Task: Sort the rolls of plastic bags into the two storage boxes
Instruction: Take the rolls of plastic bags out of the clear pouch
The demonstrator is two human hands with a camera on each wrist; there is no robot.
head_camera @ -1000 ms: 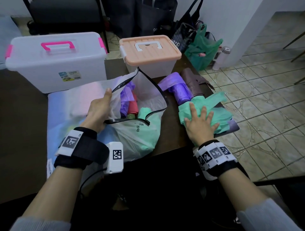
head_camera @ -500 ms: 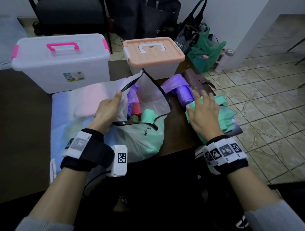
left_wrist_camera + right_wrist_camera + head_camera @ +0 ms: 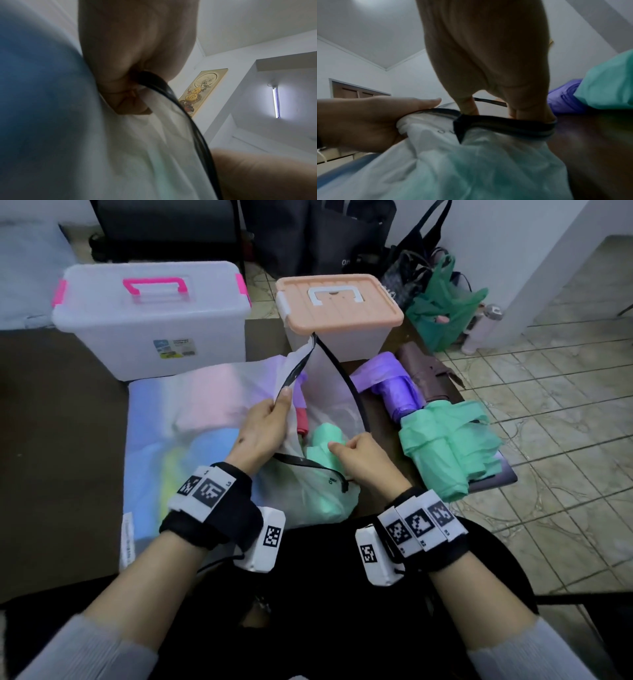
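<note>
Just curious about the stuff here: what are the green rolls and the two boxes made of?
Green rolls: thin, soft plastic film, judging by the crumpled, floppy loose ends. Pink-handled box: stiff translucent plastic, slightly glossy and cloudy. Orange-lidded box: similar cloudy plastic body, with an opaque, ribbed, matte lid.

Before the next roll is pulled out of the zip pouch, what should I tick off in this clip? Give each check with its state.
1. Mouth of the translucent white zip pouch with black zipper edge held open: ok; the left hand holds one flap up.
2. Right hand on a roll: cannot tell; its fingers reach over the zipper edge toward the mint green roll in the pouch.
3. Clear storage box with pink handle open: not ok, lid on.
4. White storage box with peach lid open: not ok, lid on.
5. Rolls already out stay on the table: ok; the purple roll and mint green roll on the table lie beside the pouch.
</note>
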